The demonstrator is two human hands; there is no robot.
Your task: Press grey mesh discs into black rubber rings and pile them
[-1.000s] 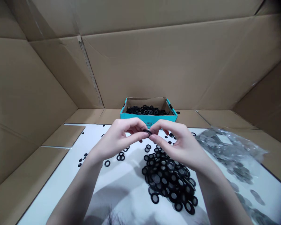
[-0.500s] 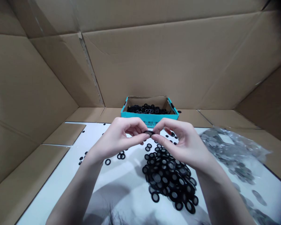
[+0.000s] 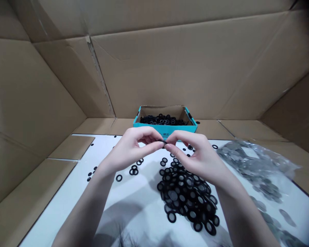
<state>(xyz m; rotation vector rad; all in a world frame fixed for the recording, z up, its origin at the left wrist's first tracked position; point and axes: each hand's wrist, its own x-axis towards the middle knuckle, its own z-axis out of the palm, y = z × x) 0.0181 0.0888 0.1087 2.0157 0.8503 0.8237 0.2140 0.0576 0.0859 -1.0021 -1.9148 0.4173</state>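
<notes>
My left hand point(image 3: 134, 151) and my right hand point(image 3: 198, 159) meet above the white tabletop. Their thumbs and forefingers pinch a small black rubber ring point(image 3: 164, 142) from both sides, and the fingers hide most of it. Below my right hand lies a heap of black rubber rings with grey centres point(image 3: 186, 195). A few loose black rings point(image 3: 133, 170) lie below my left hand. Just beyond my fingertips stands a teal cardboard box point(image 3: 164, 129) holding many black rings.
A clear plastic bag of grey metal discs point(image 3: 254, 164) lies at the right of the white tabletop point(image 3: 67, 209), with more discs spilled near the lower right corner. Tall brown cardboard walls point(image 3: 170, 68) surround the table on the far and side edges.
My hands have risen slightly, and the ring now sits higher. It shows more edge-on between my fingertips. The heap and box have shifted only slightly in view.
</notes>
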